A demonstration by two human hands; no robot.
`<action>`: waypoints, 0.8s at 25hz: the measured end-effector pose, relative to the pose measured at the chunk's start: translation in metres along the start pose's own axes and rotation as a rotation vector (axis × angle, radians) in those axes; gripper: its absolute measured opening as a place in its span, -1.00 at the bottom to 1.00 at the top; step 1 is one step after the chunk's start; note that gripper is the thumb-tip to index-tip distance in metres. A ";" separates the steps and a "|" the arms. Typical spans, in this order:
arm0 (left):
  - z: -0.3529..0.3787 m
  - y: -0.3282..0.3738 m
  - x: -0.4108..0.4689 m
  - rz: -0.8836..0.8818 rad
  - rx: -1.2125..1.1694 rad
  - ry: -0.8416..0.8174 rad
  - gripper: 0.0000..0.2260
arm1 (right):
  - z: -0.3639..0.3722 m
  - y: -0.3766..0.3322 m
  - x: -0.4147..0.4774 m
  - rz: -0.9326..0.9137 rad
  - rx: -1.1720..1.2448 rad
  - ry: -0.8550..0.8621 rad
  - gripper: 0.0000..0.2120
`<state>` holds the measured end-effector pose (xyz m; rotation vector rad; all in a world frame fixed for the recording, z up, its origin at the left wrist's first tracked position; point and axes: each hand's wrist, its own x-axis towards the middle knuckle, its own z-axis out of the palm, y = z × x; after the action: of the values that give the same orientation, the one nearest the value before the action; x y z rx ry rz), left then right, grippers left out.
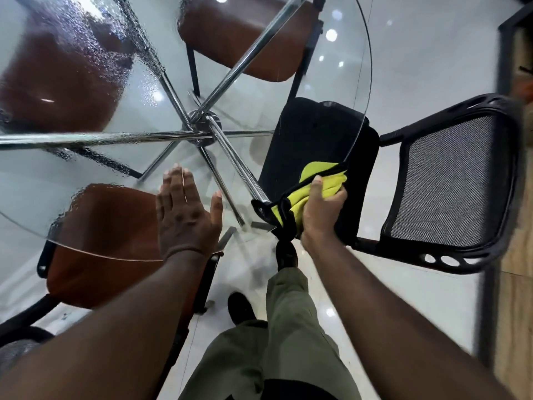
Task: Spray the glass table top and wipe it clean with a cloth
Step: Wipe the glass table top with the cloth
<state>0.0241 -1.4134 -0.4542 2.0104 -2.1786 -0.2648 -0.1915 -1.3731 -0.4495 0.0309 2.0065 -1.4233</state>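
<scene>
The round glass table top (317,82) fills the upper left of the head view, on chrome legs that meet at a hub (203,127). Its left half is covered in spray droplets (95,53); the right part looks clear. My left hand (186,215) lies flat on the glass near the front edge, fingers straight. My right hand (321,209) grips a bunched yellow-green cloth with black trim (317,176) at the table's near right rim. No spray bottle is in view.
Brown chairs sit under the table at the left (57,79), the back (248,36) and the front (106,235). A black mesh chair (450,183) stands right of the rim. My legs (285,327) stand on the glossy tiled floor.
</scene>
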 end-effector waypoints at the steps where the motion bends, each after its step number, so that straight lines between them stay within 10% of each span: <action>1: 0.000 -0.001 0.001 0.002 0.005 -0.001 -0.32 | 0.000 -0.013 0.018 -0.025 -0.017 -0.009 -0.50; 7: 0.003 -0.003 0.001 0.017 0.021 0.021 -0.33 | 0.010 -0.087 0.140 -0.115 -0.021 0.013 -0.62; 16: 0.003 -0.004 0.000 0.017 0.022 -0.017 -0.36 | 0.018 0.034 -0.046 0.011 -0.064 0.106 -0.42; 20: 0.002 -0.004 0.000 0.030 0.014 0.008 -0.37 | -0.002 0.021 -0.042 -0.220 -0.268 0.095 -0.39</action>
<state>0.0271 -1.4133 -0.4568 1.9812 -2.2094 -0.2385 -0.1518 -1.3478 -0.4442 -0.2504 2.3221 -1.2897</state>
